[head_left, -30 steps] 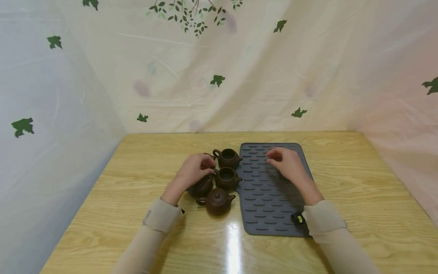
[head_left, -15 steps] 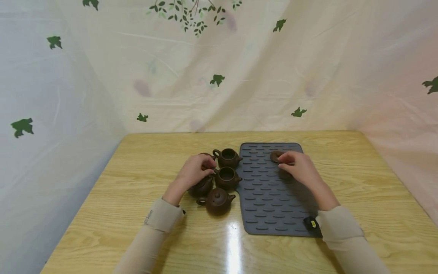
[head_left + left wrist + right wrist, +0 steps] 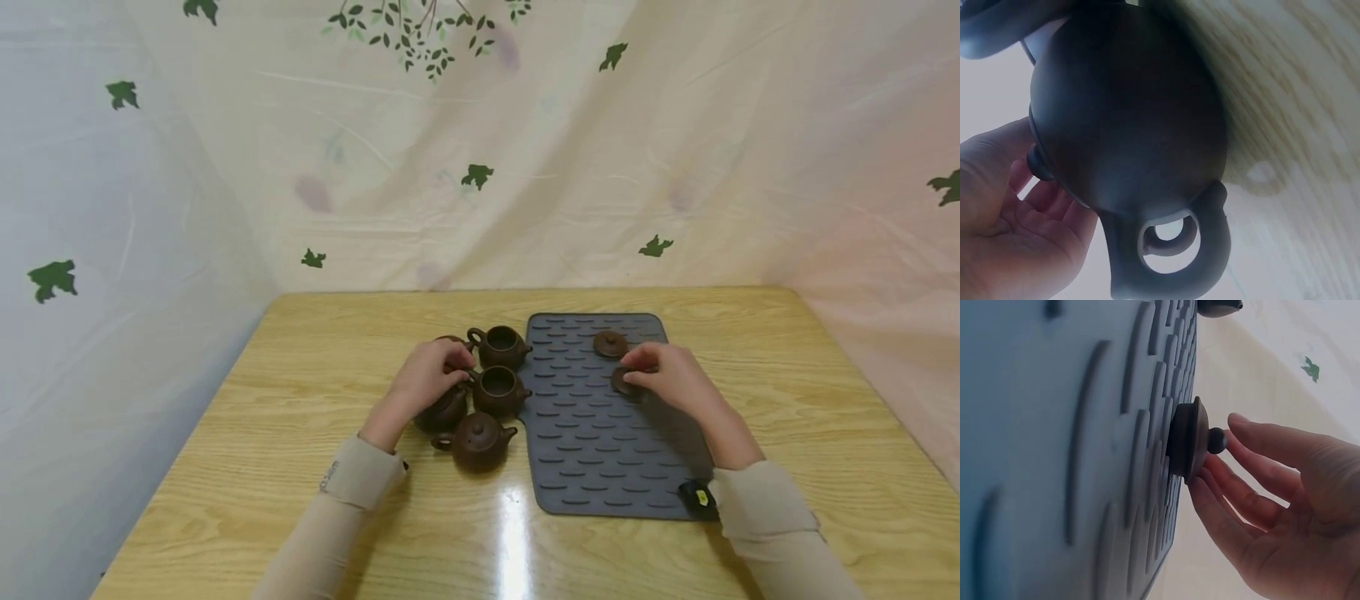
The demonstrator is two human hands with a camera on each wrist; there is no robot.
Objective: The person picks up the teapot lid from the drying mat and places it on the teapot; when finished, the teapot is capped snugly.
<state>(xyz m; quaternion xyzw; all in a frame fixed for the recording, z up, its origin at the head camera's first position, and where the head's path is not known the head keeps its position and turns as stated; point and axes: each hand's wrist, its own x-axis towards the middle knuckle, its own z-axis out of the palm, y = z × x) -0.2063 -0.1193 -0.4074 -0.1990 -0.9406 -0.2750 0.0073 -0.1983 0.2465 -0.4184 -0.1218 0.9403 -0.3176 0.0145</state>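
Note:
My left hand point(image 3: 423, 379) hovers over the group of dark brown teapots, fingers loosely bent. Beneath it is a lidded teapot point(image 3: 442, 413), whose round body point(image 3: 1129, 119) and knob fill the left wrist view near the palm. Two teapots without lids, a middle one point(image 3: 497, 402) and a back one point(image 3: 501, 354), stand to its right. My right hand point(image 3: 671, 377) is at a small brown lid point(image 3: 1194, 444) resting knob-up on the grey mat point(image 3: 577, 467). Its fingertips touch the lid's edge, while the thumb stands apart from the knob. A second lid point(image 3: 611, 344) lies just behind.
Nearest the front edge is another lidded teapot point(image 3: 480, 446), spout to the right. A further brown pot point(image 3: 452, 340) is mostly hidden behind my left hand. The wooden table point(image 3: 300, 358) meets a leaf-patterned cloth point(image 3: 480, 233) at the back.
My right hand has moved right and toward me over the mat, uncovering the back lid and stopping at the nearer lid. The left hand and teapots look unmoved.

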